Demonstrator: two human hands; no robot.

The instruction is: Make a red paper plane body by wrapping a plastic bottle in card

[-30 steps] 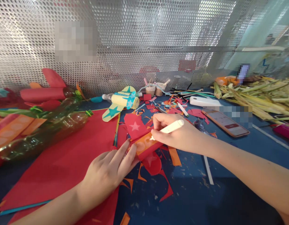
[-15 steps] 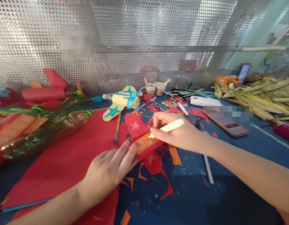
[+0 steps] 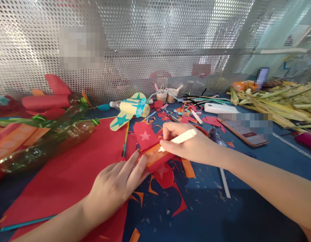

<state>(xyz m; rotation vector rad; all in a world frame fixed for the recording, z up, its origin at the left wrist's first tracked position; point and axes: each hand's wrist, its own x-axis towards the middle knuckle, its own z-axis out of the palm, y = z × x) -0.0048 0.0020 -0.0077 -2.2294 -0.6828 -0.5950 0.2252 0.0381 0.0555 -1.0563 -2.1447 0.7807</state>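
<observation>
My right hand [image 3: 182,143] pinches a white marker [image 3: 183,137], its tip at the orange strip [image 3: 151,156] wrapped round a red paper-covered bottle plane [image 3: 162,162]. Pale round marks show on that strip. One red wing with a pale star [image 3: 144,134] points away from me, and the other red wing [image 3: 164,176] points toward me. My left hand [image 3: 115,179] is closed round the left end of the bottle plane and steadies it; the bottle's end is mostly hidden by the fingers.
Red paper sheets [image 3: 77,168] lie at left under green plastic bottles [image 3: 54,141]. Behind stand a yellow bottle plane with teal stars [image 3: 132,107] and small pots [image 3: 162,97]. Paper scraps [image 3: 180,201] are scattered about. At right are a phone [image 3: 243,132] and dry husks [image 3: 278,101].
The marker tip and my right hand have shifted slightly left and down along the orange strip. My left hand keeps its hold almost unmoved.
</observation>
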